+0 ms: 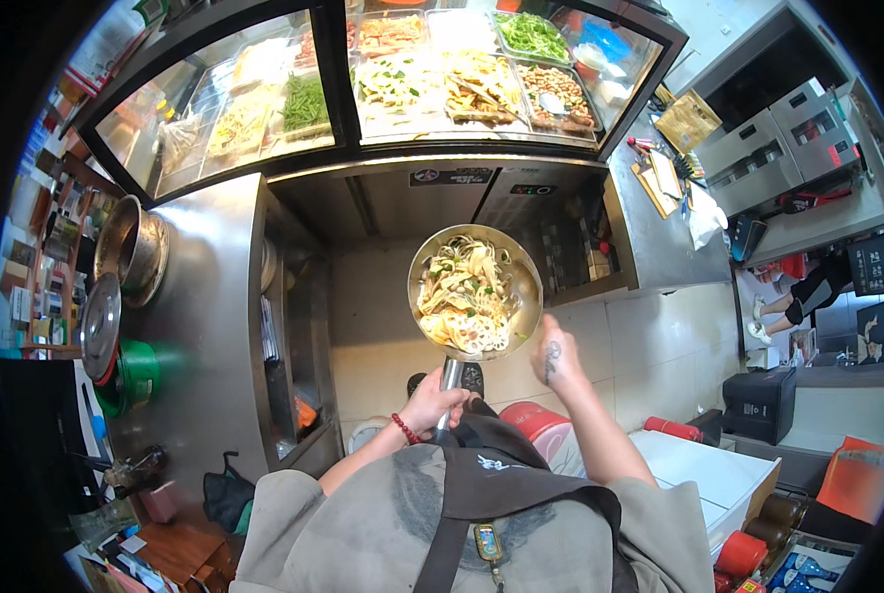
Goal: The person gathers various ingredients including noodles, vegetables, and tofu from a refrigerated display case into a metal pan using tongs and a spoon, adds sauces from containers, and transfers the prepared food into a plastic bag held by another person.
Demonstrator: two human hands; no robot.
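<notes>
My left hand (434, 404) grips the tubular metal handle (451, 382) of a round metal pan (528, 285). The pan is held out in front of my body, above the tiled floor. Inside it lie sliced lotus root (475, 333), pale noodle-like strands, yellowish strips and bits of green. At the pan's lower right rim is my right hand (558, 359), with its thumb beside the edge. Its other fingers are mostly hidden, so whether it grips or only touches the rim is unclear.
A lit glass display case (486, 141) with several food trays stands ahead. Steel counters flank me, the left one (204, 311) bearing a metal pot (119, 244) and green bucket (141, 374). Near my right leg is a red bucket (534, 422). Another person's legs (801, 296) show far right.
</notes>
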